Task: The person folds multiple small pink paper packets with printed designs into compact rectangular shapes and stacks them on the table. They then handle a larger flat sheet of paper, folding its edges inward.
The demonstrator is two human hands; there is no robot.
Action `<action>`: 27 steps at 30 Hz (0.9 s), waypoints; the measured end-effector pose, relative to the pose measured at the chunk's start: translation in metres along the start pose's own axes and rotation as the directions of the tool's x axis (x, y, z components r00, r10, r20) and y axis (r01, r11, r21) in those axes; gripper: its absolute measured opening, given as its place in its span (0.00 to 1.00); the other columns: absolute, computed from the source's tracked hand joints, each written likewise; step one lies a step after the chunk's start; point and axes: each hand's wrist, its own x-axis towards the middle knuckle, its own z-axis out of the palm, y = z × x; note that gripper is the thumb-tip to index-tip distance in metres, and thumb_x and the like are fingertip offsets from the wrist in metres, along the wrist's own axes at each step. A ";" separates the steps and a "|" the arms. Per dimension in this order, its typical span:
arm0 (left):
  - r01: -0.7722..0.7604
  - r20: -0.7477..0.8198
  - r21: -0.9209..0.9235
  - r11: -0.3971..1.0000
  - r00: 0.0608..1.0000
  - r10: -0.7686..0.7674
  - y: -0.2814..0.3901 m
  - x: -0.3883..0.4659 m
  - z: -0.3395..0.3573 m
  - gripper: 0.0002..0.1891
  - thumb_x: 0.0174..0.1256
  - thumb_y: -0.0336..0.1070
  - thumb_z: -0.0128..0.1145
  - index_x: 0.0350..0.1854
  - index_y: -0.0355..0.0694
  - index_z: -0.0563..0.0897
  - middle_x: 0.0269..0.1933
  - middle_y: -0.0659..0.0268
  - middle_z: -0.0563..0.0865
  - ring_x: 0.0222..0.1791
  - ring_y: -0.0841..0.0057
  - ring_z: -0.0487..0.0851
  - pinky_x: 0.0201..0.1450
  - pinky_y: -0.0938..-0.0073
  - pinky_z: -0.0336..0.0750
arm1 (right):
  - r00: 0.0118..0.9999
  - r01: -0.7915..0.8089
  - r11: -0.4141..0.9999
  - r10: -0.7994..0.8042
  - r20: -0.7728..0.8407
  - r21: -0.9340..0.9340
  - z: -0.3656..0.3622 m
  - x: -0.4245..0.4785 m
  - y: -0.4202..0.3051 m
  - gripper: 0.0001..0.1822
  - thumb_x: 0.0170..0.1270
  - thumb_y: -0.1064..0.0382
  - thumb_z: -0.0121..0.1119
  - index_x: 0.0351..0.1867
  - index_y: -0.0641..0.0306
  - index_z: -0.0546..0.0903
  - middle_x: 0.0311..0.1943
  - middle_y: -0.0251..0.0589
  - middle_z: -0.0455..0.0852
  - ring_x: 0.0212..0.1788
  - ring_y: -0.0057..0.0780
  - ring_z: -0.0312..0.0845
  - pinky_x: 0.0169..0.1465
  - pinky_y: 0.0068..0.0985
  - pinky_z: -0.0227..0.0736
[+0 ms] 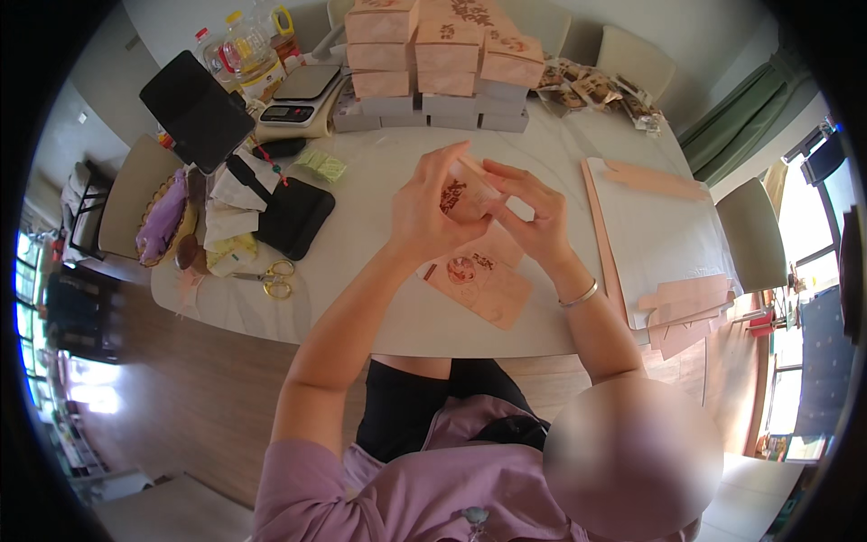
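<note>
Between my two hands, above the marble-patterned table, is a pinkish printed cardboard box. My left hand grips it from the left, with fingers along its upper edge and the thumb below. On the right side, my right hand pinches the box's edge between thumb and fingers. Part of the box is hidden by the hands. Beneath them lies a flat printed cardboard sheet of the same pinkish colour, partly covered by my left hand.
Stacked pinkish boxes stand at the back beside wrapped packets. To the left are a digital kitchen scale, a tablet on a stand and gold-handled scissors. Flat cardboard blanks lie on a white sheet at right.
</note>
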 end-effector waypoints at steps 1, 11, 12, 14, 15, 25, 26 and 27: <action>-0.019 -0.013 0.023 1.000 1.000 0.019 -0.002 -0.001 0.001 0.46 0.39 0.42 0.79 0.67 0.51 0.71 0.60 0.57 0.80 0.47 0.61 0.87 0.44 0.65 0.84 | 1.000 0.019 0.999 -0.019 -0.008 -0.030 0.001 0.000 -0.002 0.19 0.53 0.74 0.72 0.49 0.64 0.88 0.57 0.50 0.86 0.50 0.33 0.87 0.54 0.27 0.81; -0.114 -0.057 0.130 0.985 0.991 0.122 -0.003 -0.001 0.006 0.38 0.39 0.41 0.79 0.59 0.52 0.77 0.62 0.57 0.80 0.48 0.59 0.87 0.40 0.64 0.85 | 0.992 -0.126 0.978 0.128 -0.002 0.167 0.002 0.003 -0.001 0.17 0.60 0.69 0.71 0.52 0.68 0.85 0.54 0.47 0.86 0.53 0.32 0.86 0.54 0.27 0.82; -0.157 -0.062 0.180 0.971 0.983 0.170 -0.003 0.000 0.006 0.37 0.40 0.41 0.79 0.59 0.53 0.77 0.62 0.58 0.80 0.49 0.59 0.87 0.40 0.64 0.85 | 0.974 -0.227 0.950 0.223 0.044 0.213 0.000 0.004 -0.003 0.19 0.61 0.68 0.71 0.54 0.68 0.83 0.54 0.46 0.86 0.53 0.31 0.85 0.54 0.27 0.82; -0.231 -0.043 0.247 0.941 0.968 0.249 -0.004 0.000 0.003 0.39 0.41 0.42 0.79 0.61 0.51 0.76 0.63 0.58 0.80 0.52 0.59 0.86 0.43 0.65 0.84 | 0.906 -0.424 0.858 0.397 0.149 0.289 -0.003 0.007 -0.009 0.22 0.64 0.67 0.70 0.59 0.69 0.80 0.53 0.44 0.86 0.55 0.29 0.83 0.55 0.28 0.81; -0.267 -0.033 0.277 0.923 0.958 0.286 -0.001 0.001 0.001 0.40 0.41 0.43 0.80 0.63 0.51 0.75 0.63 0.59 0.79 0.53 0.60 0.85 0.45 0.65 0.84 | 0.910 -0.414 0.870 0.397 0.116 0.270 -0.006 0.007 -0.008 0.23 0.63 0.67 0.70 0.60 0.68 0.80 0.53 0.44 0.86 0.56 0.28 0.82 0.55 0.28 0.81; 0.395 0.151 -0.689 0.608 0.898 -0.413 -0.008 0.003 -0.010 0.35 0.68 0.50 0.64 0.72 0.39 0.66 0.60 0.54 0.81 0.55 0.64 0.85 0.47 0.65 0.83 | 0.962 0.255 0.889 -0.271 0.011 -0.380 -0.007 0.016 -0.016 0.29 0.50 0.76 0.73 0.58 0.63 0.81 0.59 0.45 0.83 0.62 0.44 0.79 0.65 0.39 0.75; 0.516 0.336 -0.761 0.394 0.833 -0.440 -0.008 0.005 -0.013 0.33 0.72 0.51 0.59 0.71 0.39 0.66 0.59 0.56 0.82 0.54 0.65 0.86 0.46 0.66 0.84 | 0.932 0.356 0.834 -0.350 0.095 -0.422 -0.005 0.015 -0.012 0.30 0.49 0.77 0.73 0.57 0.62 0.81 0.60 0.45 0.83 0.62 0.46 0.78 0.67 0.41 0.74; 0.619 0.514 -0.769 0.160 0.748 -0.420 -0.007 0.007 -0.015 0.31 0.75 0.53 0.54 0.71 0.38 0.66 0.58 0.58 0.83 0.53 0.67 0.87 0.45 0.68 0.85 | 0.924 0.380 0.815 -0.357 0.137 -0.437 -0.002 0.013 -0.008 0.28 0.49 0.76 0.73 0.56 0.62 0.81 0.61 0.45 0.82 0.63 0.46 0.77 0.67 0.41 0.73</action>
